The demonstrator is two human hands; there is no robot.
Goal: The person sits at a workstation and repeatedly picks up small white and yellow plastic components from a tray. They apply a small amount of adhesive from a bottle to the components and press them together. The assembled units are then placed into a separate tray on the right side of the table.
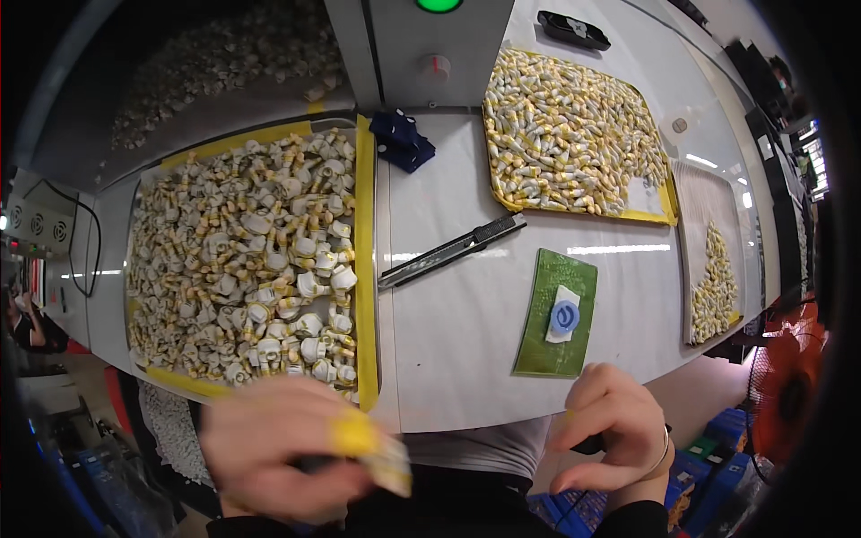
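My left hand (287, 448) is smeared by motion at the near edge of a tray, with a yellow-and-white shape (387, 462) at its fingertips. Whether that shape is a held piece or finger wrapping, I cannot tell. That tray (366, 269), edged in yellow, is heaped with small white-and-yellow pieces (251, 242). Over the near table edge on the right, my right hand (619, 430) has thumb and forefinger apart with nothing between them. Just beyond it lies a green mat (529, 345) bearing a white pad (558, 335) and a round blue piece (564, 316).
A long black-and-silver tool (453, 251) lies diagonally mid-table. Behind it are dark blue cloth (402, 141) and a grey housing (420, 54) with a knob. A yellow-edged tray (619, 216) of slim pieces and a pale tray (701, 197) with a small heap stand right. An orange fan (789, 394) is beside the table.
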